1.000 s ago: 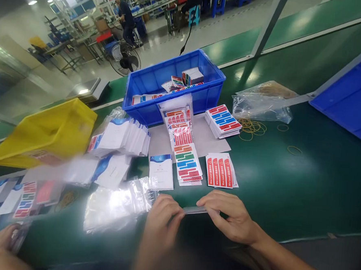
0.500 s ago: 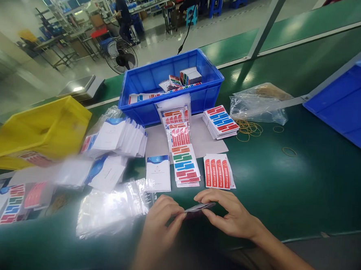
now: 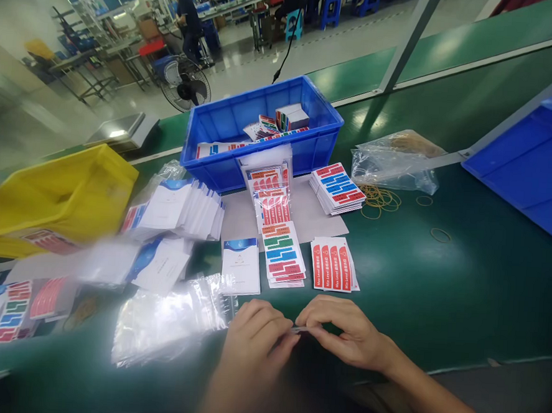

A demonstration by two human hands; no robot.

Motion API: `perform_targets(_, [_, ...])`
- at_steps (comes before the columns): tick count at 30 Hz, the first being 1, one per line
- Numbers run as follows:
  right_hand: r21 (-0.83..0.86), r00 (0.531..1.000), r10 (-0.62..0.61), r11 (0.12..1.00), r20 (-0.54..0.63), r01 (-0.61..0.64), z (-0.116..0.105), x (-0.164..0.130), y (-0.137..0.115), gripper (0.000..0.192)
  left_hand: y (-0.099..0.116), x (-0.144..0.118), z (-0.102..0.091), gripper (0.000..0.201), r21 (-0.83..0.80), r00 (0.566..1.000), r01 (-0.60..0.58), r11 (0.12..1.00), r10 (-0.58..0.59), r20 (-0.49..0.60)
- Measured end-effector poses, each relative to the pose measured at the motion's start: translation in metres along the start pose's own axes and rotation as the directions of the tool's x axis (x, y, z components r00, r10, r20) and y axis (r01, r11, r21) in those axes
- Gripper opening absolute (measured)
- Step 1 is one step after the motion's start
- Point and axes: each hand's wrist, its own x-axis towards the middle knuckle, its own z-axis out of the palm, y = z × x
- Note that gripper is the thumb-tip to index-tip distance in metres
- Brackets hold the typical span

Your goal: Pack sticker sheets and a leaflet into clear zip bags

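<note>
While the yellow bin (image 3: 56,196) sat at the far left of the green surface (image 3: 462,286), at about nine o'clock from the person's hands, blurred packets and sticker sheets (image 3: 12,315) lay scattered in front of it. Right of these lay a heap of clear plastic bags (image 3: 170,318), with a fanned stack of white-and-blue cards (image 3: 182,207) above it at eleven o'clock. The left hand (image 3: 256,339) had its fingers curled in, thumb and fingertips pinched on the left end of a small clear bag (image 3: 298,328), which was held just above the near edge of the surface. At twelve o'clock from the bag ran a column of coloured sticker sheets (image 3: 279,231) up to the blue bin (image 3: 262,128), with a single white card (image 3: 241,265) beside it. The right hand (image 3: 347,332) pinched the bag's right end, its fingers bent and closed over it, almost touching the left hand. Just beyond it lay a red sticker sheet (image 3: 334,264). At two o'clock were rubber bands (image 3: 382,199) and a crumpled plastic bag (image 3: 393,161).
</note>
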Motion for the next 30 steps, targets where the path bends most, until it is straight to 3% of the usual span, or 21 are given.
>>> perform_targets(2, [0.019,0.998,0.046,0.999,0.050,-0.047,-0.003,0.000,-0.002,0.011,0.002,0.003,0.000,0.014,0.041,0.999,-0.020,0.999,0.019,0.033])
perform_targets(4, [0.019,0.988,0.139,0.990,0.072,-0.140,-0.012,0.002,-0.001,0.025,0.003,0.005,0.000,0.014,0.077,0.997,-0.016,0.997,0.010,0.072])
perform_targets(6, [0.016,0.961,0.275,0.961,0.013,-0.275,-0.026,0.011,0.006,0.030,0.003,0.005,-0.003,0.014,0.099,0.996,-0.007,0.995,-0.001,0.086])
perform_targets(10, [0.064,0.824,0.538,0.842,-0.179,-0.536,-0.062,0.054,0.046,0.030,0.000,0.002,-0.013,0.016,0.102,0.997,0.007,0.995,-0.016,0.079])
perform_targets(12, [0.117,0.712,0.691,0.723,-0.123,-0.681,-0.078,0.082,0.075,0.033,-0.005,0.001,-0.021,0.016,0.119,0.997,0.023,0.993,-0.031,0.069])
perform_targets(15, [0.117,0.661,0.749,0.662,-0.049,-0.740,-0.092,0.118,0.114,0.022,-0.015,0.003,-0.037,0.018,0.179,1.000,-0.015,0.984,0.015,0.006])
perform_targets(18, [0.127,0.650,0.758,0.640,0.054,-0.758,-0.092,0.138,0.139,0.014,-0.026,0.011,-0.054,0.020,0.250,0.995,-0.027,0.968,0.052,-0.091])
perform_targets(21, [0.153,0.676,0.732,0.661,0.080,-0.734,-0.084,0.147,0.153,0.023,-0.038,0.026,-0.070,0.019,0.300,0.991,0.007,0.954,0.034,-0.131])
perform_targets(26, [0.205,0.761,0.640,0.763,-0.109,-0.612,-0.076,0.166,0.167,0.020,-0.065,0.081,-0.076,0.016,0.374,0.967,-0.073,0.925,0.157,-0.199])
perform_targets(30, [0.154,0.783,0.584,0.812,-0.216,-0.563,-0.077,0.178,0.176,0.012,-0.098,0.142,-0.054,0.008,0.342,0.953,-0.152,0.927,0.229,-0.198])
